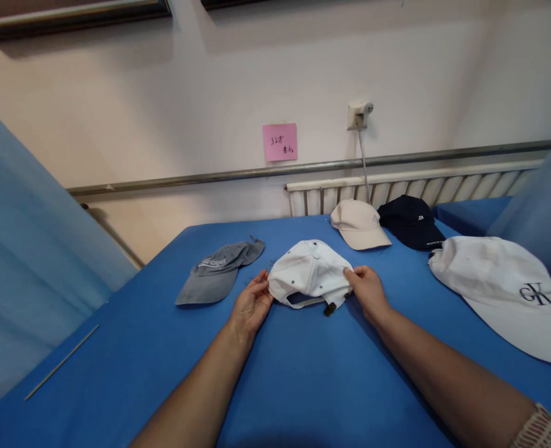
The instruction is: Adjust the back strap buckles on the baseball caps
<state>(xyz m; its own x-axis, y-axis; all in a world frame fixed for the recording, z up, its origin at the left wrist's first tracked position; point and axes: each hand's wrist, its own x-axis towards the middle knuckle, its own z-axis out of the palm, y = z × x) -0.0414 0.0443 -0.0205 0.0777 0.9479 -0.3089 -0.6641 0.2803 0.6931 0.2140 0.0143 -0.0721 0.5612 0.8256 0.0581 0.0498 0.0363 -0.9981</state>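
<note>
A white cap lies on the blue table in front of me, its back opening and strap buckle facing me. My left hand grips the cap's left edge with curled fingers. My right hand pinches the cap's right edge near the strap. Both hands rest low on the table surface.
A grey cap lies to the left. A beige cap and a dark navy cap sit at the back. A large white cap with a dark logo lies at the right. A thin stick lies near the table's left edge.
</note>
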